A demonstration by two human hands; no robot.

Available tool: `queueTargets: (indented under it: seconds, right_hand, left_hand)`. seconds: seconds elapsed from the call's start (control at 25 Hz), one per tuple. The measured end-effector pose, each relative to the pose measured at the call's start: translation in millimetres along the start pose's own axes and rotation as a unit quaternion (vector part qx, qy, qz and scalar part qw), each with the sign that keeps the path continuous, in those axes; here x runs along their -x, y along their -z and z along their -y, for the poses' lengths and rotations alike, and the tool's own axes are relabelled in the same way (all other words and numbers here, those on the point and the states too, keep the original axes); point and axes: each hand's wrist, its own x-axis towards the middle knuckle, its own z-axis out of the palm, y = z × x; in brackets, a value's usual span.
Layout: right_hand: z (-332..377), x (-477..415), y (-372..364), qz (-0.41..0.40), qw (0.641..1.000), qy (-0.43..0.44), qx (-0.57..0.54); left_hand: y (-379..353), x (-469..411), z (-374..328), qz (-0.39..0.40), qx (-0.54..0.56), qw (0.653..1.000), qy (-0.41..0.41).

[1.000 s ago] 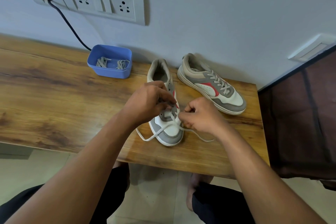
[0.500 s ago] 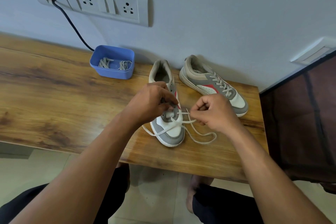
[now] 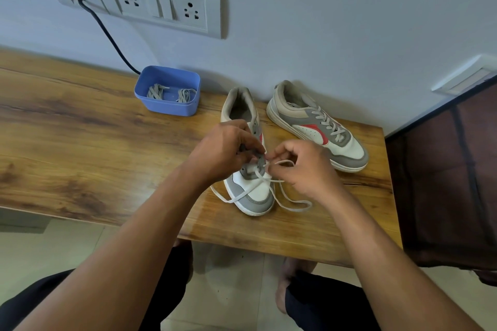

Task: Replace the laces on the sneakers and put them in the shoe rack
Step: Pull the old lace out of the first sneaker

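1. Near sneaker (image 3: 252, 191) is stood on the worktop (image 3: 80, 142); its eyelet flap is gripped by the left hand (image 3: 223, 150).
2. White lace (image 3: 293, 204) is pinched by the right hand (image 3: 304, 169); loose ends are draped over the toe.
3. Second sneaker (image 3: 317, 126), grey-laced, is stood just beside.

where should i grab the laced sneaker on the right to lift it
Take the laced sneaker by its heel collar, coming down from above at its far end. The opening there stands uncovered, so fingers can hook inside; its laces cross the middle and the toe is smooth and rounded.
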Motion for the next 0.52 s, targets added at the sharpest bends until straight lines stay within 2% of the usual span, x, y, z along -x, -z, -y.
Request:
queueTargets:
  seconds: [0.2,0.36,0.52]
  right_hand:
    - [-13.8,-5.6,27.1,-0.070,0.996,-0.034,0.040]
    - [-6.8,-1.1,6.8,0.009,1.000,0.007,0.011]
    - [-15.8,-5.3,23.7,-0.020,0.998,0.002,0.056]
  left_hand:
    - [0.3,0.7,-0.1,-0.005,-0.002,1.000,0.003]
    - [0.0,0.3,-1.9,-0.003,0.001,1.000,0.002]
    - [-0.7,2.6,-2.1,-0.010,0.009,1.000,-0.004]
